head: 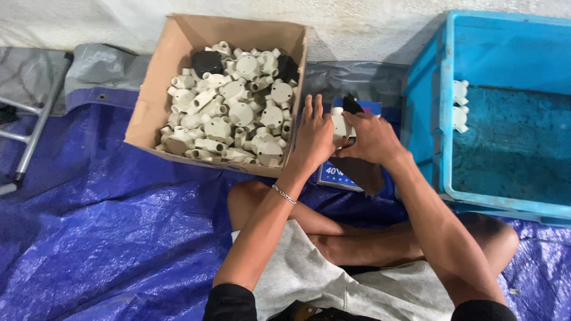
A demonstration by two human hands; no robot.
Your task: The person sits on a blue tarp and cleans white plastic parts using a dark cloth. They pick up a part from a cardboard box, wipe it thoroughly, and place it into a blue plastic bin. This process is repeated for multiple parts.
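legs (380, 241): crossed, bare knees, grey shorts, down on the tarp
tarp (107, 238): blue, crinkly, spread over the floor, grey sheet further back on the left
bracelet (284, 194): thin, silvery, on the left wrist
left hand (313, 138): fingers flat and straight, pressed against the left side of the fitting, right beside the carton's near corner
right hand (372, 138): curled around the fitting from the right, grip narrow and closed on it, something black poking out above the fingers
fitting (340, 126): cream plastic, round body, held between both hands just above the small box; mostly covered, so can't tell the exact shape
small box (333, 173): blue, flat, lying under the hands between carton and crate
carton (178, 77): brown cardboard, open top, left of the hands, resting on the tarp
pile (235, 113): heaps of the same cream fittings with stubby pipe outlets, filling the carton, a couple of black pieces near the back
crate (446, 89): bright blue plastic, right of the hands, dark blue floor inside
crate bits (460, 107): a few cream fittings against the crate's left inner wall
metal frame (35, 128): grey tubes at the far left edge
wall (357, 12): whitish, rough, along the top
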